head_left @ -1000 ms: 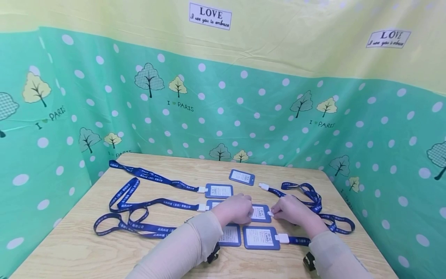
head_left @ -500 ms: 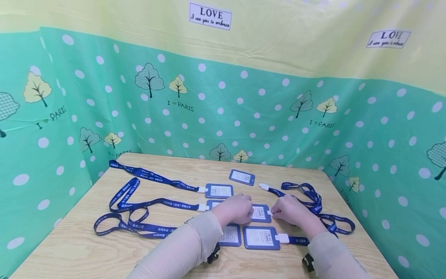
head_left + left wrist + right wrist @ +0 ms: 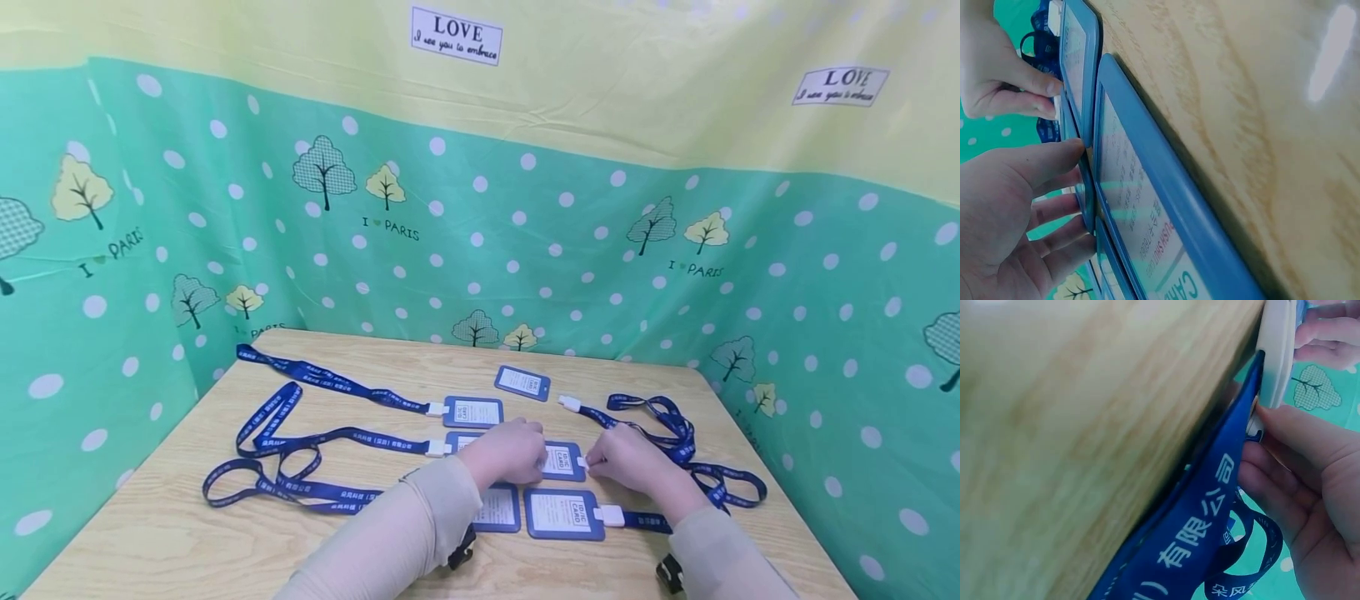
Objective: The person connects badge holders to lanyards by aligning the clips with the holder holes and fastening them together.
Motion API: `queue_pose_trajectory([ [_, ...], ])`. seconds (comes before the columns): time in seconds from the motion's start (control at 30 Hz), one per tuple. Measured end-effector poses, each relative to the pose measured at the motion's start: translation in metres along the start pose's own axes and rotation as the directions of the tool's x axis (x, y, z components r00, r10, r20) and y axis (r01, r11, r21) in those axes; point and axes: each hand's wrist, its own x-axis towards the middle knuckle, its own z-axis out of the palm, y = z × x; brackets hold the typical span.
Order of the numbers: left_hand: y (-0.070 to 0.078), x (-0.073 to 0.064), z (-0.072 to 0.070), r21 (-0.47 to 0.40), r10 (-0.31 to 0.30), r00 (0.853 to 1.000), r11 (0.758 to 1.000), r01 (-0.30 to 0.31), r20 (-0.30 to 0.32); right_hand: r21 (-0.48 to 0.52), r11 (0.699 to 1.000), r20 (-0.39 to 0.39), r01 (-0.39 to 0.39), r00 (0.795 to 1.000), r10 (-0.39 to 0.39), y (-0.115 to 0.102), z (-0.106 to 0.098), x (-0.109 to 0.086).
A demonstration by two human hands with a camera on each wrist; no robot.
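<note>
In the head view my left hand [image 3: 506,452] holds the left end of a blue ID card holder [image 3: 564,461], hiding that end. In the left wrist view its thumb lies on the holder's edge, with the fingers on the other side. At the holder's right end, my right hand [image 3: 628,460] pinches the white clip [image 3: 582,461] of a dark blue lanyard. Just in front lies another card holder [image 3: 561,514] with its own white clip [image 3: 612,516]. A further holder [image 3: 498,508] is partly covered by my left arm.
Two more clipped holders lie left, one at the upper left [image 3: 472,412], with blue lanyards [image 3: 330,379] trailing leftward. At the back sits a loose card holder [image 3: 522,382] near an unattached white clip [image 3: 569,403]. Lanyard loops [image 3: 727,483] lie right. Patterned cloth [image 3: 525,250] surrounds the wooden table [image 3: 187,533].
</note>
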Motion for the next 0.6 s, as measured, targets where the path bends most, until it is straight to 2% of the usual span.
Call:
queue_pose_trajectory([
  [0.23,-0.0006,-0.0021,-0.0021,0.011,-0.001,1.000,1.000,0.001,0.001,-0.006,1.000,-0.008,0.013,1.000,-0.013,-0.0019,0.0001,-0.0011],
  [0.6,-0.0013,-0.0011,0.0028,0.021,0.025,1.000,0.999,-0.025,-0.012,-0.022,0.999,0.002,-0.026,1.000,0.026,-0.0024,-0.0004,-0.0018],
])
